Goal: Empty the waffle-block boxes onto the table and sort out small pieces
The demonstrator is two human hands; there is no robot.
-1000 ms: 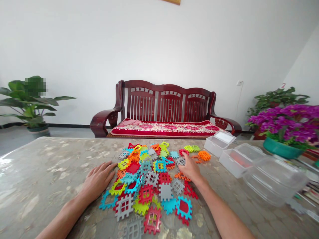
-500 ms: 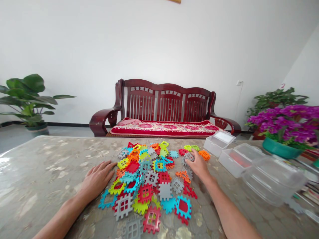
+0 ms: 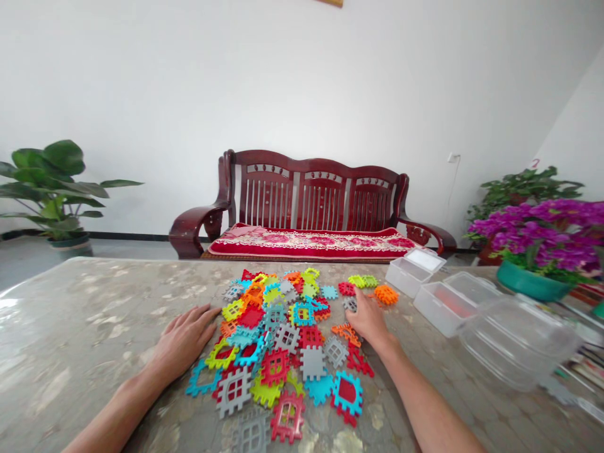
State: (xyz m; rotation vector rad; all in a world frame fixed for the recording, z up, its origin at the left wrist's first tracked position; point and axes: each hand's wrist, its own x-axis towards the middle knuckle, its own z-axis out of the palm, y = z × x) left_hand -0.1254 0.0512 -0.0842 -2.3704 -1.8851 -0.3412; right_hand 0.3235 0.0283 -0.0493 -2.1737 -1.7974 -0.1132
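A heap of colourful interlocking plastic tiles (image 3: 283, 340) lies spread on the marbled table (image 3: 94, 327). My left hand (image 3: 184, 340) rests flat on the table at the heap's left edge, fingers stretched out and touching the nearest tiles. My right hand (image 3: 368, 318) lies on the heap's right side, fingers reaching over a grey tile (image 3: 350, 304) and pressing on it; nothing is lifted. An orange tile (image 3: 385, 294) and green tiles (image 3: 363, 281) lie just beyond that hand.
Three clear plastic boxes stand at the right: a small open one (image 3: 415, 270), a middle one (image 3: 450, 305), a large one (image 3: 519, 340). A pot of purple flowers (image 3: 542, 251) is behind them. A wooden bench (image 3: 311, 207) and a leafy plant (image 3: 51, 189) stand beyond the table.
My right hand moved out to the right among the tiles, then drew back a little toward the heap. My left hand has stayed in place.
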